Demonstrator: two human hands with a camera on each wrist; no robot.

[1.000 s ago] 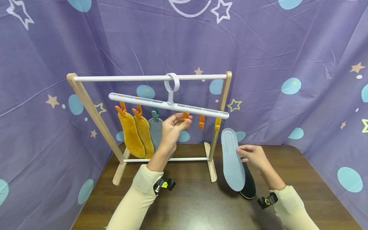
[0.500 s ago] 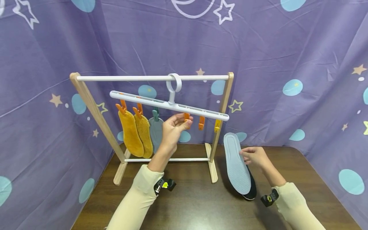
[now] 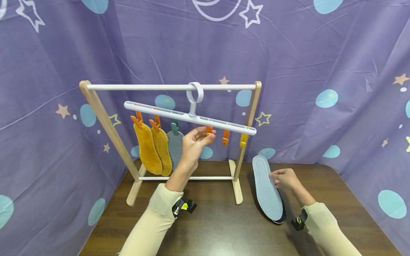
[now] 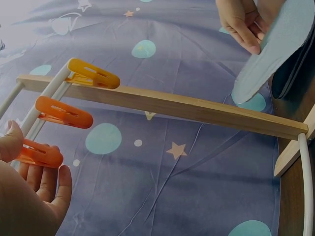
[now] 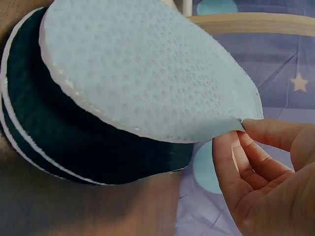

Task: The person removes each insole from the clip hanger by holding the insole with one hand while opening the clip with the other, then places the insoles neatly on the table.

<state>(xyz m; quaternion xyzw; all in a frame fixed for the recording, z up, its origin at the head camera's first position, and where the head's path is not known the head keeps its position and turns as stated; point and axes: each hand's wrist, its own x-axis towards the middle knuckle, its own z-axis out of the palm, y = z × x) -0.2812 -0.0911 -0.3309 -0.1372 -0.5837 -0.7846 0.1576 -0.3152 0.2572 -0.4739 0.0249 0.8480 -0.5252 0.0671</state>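
My left hand (image 3: 193, 147) pinches an orange clip (image 4: 42, 155) between thumb and fingers. That clip hangs from the white hanger (image 3: 224, 124), third from its right end. My right hand (image 3: 286, 178) pinches the side edge of a light grey-blue insole (image 3: 267, 192), tilted over dark insoles (image 5: 108, 142) at the right of the table. In the right wrist view the thumb and forefinger grip its rim, and the dark pair with white edges lies beneath, partly covered. Another orange clip (image 4: 64, 113) and a yellow clip (image 4: 93, 73) hang beside the left hand, holding nothing.
A wooden rack (image 3: 109, 128) with white bars bears the hanger, which slopes down to the right. Two mustard fuzzy insoles (image 3: 147, 149) and a grey-blue one (image 3: 174, 145) hang clipped at its left. A purple curtain (image 3: 304, 71) stands behind the brown table (image 3: 211, 220).
My right hand has moved down and slightly right with the grey-blue insole, which now covers more of the dark insoles. My left hand keeps its pinch on the orange clip.
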